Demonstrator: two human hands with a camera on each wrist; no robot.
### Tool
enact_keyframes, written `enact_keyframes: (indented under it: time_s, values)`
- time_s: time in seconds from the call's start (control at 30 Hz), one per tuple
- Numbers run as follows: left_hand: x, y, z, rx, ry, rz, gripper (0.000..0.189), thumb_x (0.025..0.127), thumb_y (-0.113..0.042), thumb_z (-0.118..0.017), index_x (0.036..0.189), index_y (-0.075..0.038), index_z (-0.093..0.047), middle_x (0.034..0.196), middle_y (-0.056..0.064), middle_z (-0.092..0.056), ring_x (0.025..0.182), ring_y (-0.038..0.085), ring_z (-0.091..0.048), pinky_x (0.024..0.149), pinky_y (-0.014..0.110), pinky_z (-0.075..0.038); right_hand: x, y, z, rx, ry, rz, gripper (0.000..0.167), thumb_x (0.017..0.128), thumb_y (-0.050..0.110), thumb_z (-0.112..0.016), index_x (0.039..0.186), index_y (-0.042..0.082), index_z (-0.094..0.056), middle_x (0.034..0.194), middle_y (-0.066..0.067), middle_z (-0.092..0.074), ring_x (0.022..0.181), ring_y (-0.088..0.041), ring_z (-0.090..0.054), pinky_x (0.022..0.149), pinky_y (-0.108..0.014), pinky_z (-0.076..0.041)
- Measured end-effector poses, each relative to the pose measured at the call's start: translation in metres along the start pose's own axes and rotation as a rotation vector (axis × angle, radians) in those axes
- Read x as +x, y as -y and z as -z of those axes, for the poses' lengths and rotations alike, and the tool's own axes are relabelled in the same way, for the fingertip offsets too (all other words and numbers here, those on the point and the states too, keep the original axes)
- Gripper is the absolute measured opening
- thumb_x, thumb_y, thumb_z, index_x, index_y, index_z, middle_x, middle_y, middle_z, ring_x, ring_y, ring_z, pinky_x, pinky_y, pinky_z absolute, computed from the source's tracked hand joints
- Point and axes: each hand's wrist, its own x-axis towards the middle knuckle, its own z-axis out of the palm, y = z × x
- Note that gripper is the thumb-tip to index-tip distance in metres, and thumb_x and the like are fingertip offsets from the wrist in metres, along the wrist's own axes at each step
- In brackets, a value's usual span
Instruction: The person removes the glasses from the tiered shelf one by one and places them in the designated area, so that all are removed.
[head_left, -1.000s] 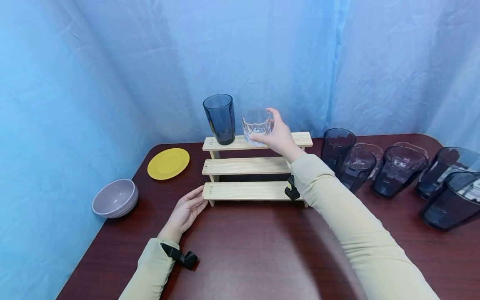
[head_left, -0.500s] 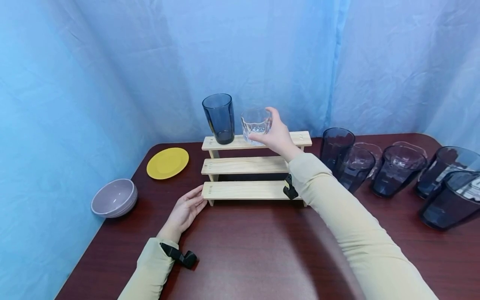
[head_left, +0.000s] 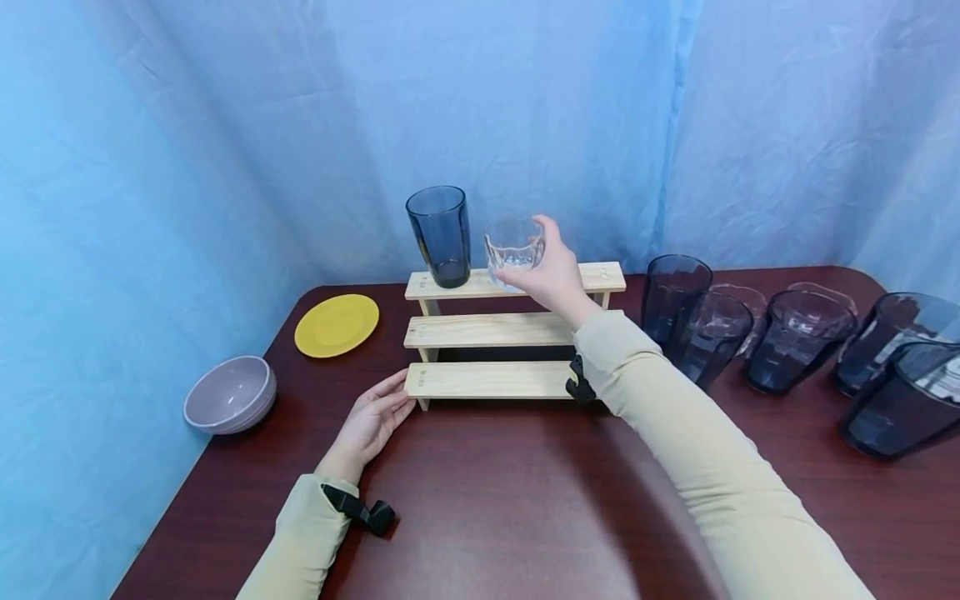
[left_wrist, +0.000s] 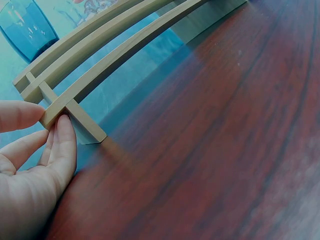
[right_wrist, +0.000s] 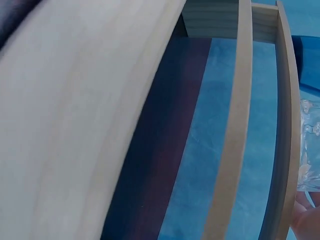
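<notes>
In the head view, a three-step wooden display rack stands at the middle of the table. My right hand grips a short clear glass between thumb and fingers, upright at the top step. In the right wrist view this clear glass shows only at the right edge, beside the top board. To its left on the same step stands a tall dark blue-grey glass. My left hand pinches the left end of the lowest step; the left wrist view has fingers under the board end.
Right of the rack, several dark tumblers stand on the table, with clear glasses among them. A yellow plate and a lilac bowl sit at the left. A blue curtain hangs behind the table.
</notes>
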Motion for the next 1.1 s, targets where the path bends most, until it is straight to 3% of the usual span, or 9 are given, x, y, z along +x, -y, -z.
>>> enact_keyframes:
  time_s: [0.3,0.73,1.1]
  values:
    - [0.001,0.001,0.000,-0.008,0.006,-0.004,0.056,0.095,0.008,-0.033,0.149,0.003,-0.019,0.152,0.021,-0.021,0.099,0.001,-0.058,0.087,0.017,-0.045,-0.011,0.001,0.003,0.008,-0.019,-0.006,0.099,0.070,0.035,-0.082,0.148,0.021,-0.022,0.134,-0.014,-0.048,0.118,-0.031,-0.050,0.094,-0.048,-0.045]
    - [0.000,0.000,0.001,-0.004,0.011,-0.001,0.056,0.095,0.008,-0.032,0.149,0.004,-0.018,0.153,0.021,-0.019,0.099,0.001,-0.058,0.087,0.017,-0.045,-0.028,0.002,0.016,0.057,-0.009,0.001,0.096,0.066,0.028,-0.086,0.143,0.020,-0.030,0.135,-0.013,-0.047,0.126,-0.030,-0.043,0.096,-0.048,-0.044]
    - [-0.001,0.000,0.000,-0.011,0.007,-0.002,0.056,0.095,0.008,-0.033,0.149,0.004,-0.019,0.151,0.021,-0.022,0.099,0.001,-0.058,0.087,0.017,-0.045,-0.043,-0.001,0.022,0.080,-0.024,0.009,0.096,0.065,0.023,-0.087,0.142,0.018,-0.031,0.131,-0.012,-0.054,0.126,-0.031,-0.046,0.097,-0.048,-0.044]
